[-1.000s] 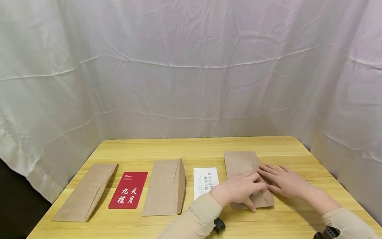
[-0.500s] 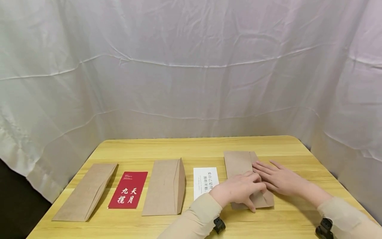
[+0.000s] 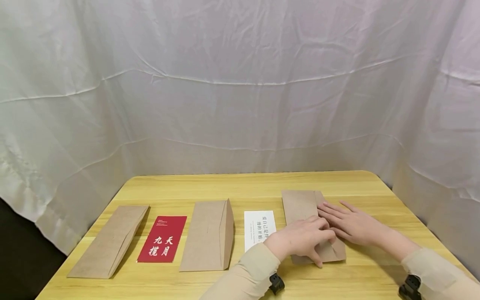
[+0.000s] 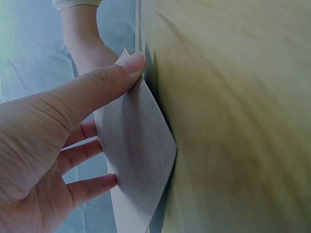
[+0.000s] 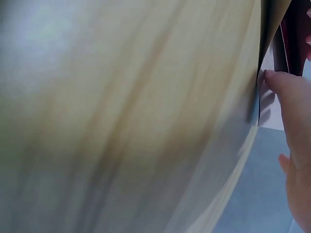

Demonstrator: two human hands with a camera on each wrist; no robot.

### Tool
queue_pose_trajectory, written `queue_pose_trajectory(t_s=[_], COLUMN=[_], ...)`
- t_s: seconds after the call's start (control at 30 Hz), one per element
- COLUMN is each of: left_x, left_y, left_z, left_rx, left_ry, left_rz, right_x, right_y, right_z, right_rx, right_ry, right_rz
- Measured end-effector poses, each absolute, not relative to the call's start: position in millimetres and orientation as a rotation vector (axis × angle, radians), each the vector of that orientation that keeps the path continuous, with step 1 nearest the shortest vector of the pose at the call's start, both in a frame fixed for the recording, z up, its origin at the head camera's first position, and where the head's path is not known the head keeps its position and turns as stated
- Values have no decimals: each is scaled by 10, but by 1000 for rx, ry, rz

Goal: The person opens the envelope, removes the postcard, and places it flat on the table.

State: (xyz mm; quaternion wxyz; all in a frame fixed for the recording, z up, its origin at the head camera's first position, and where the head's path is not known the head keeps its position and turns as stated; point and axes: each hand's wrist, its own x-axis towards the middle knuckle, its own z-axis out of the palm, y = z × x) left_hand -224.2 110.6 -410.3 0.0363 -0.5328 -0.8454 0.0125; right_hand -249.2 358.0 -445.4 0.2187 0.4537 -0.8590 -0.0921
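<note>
A brown paper envelope (image 3: 301, 203) lies on the right half of the table, its flap (image 3: 338, 251) along the right side. My left hand (image 3: 296, 239) rests on the envelope from the left, fingertips pressing its face and thumb near the front end. In the left wrist view, the thumb and spread fingertips touch the brown paper (image 4: 138, 145). My right hand (image 3: 352, 225) reaches in from the right, with extended fingers lying over the flap side, close to the left fingers. Part of the envelope is hidden beneath both hands.
Left of the hands lie a white card (image 3: 252, 237) with printed characters, partly behind the left hand, a second brown envelope (image 3: 204, 233), a red card (image 3: 163, 237) and a third envelope (image 3: 103, 246). Pale curtains (image 3: 240, 104) enclose the wooden table (image 3: 240, 185) behind and at the sides.
My right hand has shifted left, its fingers reaching farther over the envelope's flap side. The left hand and the envelope stay in place.
</note>
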Motion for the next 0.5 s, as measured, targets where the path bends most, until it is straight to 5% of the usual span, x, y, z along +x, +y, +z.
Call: queue_pose_trajectory(t_s=[0.5], left_x=[-2241], left_y=[1108], left_z=[-4103], left_rx=[-1635], left_ry=[-2612], left_rz=[3], right_x=[-2505], right_y=[3592], right_z=[-4471], right_rx=[1309], right_ry=[-2351], right_rz=[-280])
